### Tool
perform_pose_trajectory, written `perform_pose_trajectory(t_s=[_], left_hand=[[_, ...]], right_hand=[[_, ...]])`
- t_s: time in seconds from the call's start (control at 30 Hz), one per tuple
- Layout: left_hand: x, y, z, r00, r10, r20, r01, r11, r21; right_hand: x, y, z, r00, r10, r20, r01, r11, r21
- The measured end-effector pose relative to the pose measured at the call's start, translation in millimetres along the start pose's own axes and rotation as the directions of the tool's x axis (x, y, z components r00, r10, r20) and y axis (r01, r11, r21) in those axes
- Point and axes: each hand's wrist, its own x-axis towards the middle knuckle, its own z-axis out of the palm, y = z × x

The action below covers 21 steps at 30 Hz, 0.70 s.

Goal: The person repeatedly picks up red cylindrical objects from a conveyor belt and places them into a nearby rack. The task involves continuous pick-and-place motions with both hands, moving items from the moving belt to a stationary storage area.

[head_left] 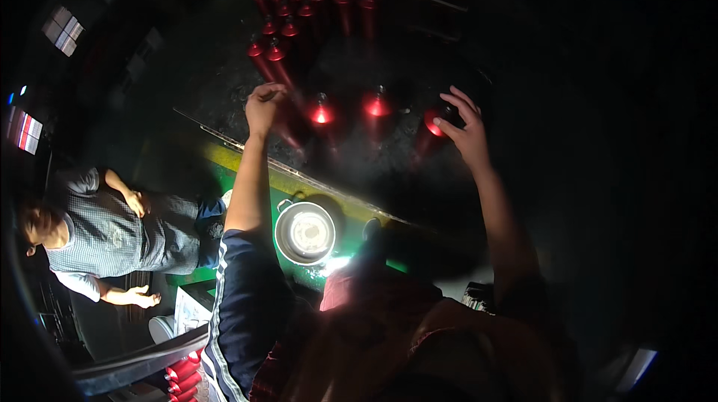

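Overhead, the scene is mostly dark, and only the middle of the frame is lit. The left hand [263, 106], upper centre, has its fingers curled narrow around the top of a red cylinder [288, 133], though whether it truly grips cannot be told in the gloom. The right hand [465, 127], right of centre, is spread wide, fingertips touching the cap of another red can [432, 129]. Between the two hands stand two more red cans [321, 114], their tops glowing; further rows of red cylinders [288, 24] fade into blackness toward the top. Below the left forearm sits a round metal pot [304, 233] on a green and yellow surface [258, 166]. At lower left another person in a checked shirt [112, 234] stands, partly cut by shadow.
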Motion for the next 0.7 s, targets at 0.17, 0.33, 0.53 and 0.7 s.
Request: perform_pose_trajectory(t_s=[0.17,0.33,0.53,0.7], left_hand=[[-20.9,5.9,27.7,0.982,-0.162,0.094,0.178,0.963,-0.2],[-37.4,68.3,41.8,0.907,-0.126,0.403,0.144,0.99,-0.013],[-48.8,97.0,85.7,0.745,-0.077,0.663,-0.03,0.989,0.148],[-111.6,110.4,91.5,0.904,-0.082,0.42,0.002,0.982,0.188]], right_hand=[[45.8,31.0,7.5,0.939,0.153,0.308,-0.19,0.977,0.093],[39.8,26.7,-9.5,0.912,0.224,0.343,-0.3,0.935,0.187],[76.2,20.1,17.1,0.712,0.249,0.657,-0.357,0.934,0.034],[80.7,30.8,19.1,0.781,0.141,0.609,-0.24,0.967,0.084]])
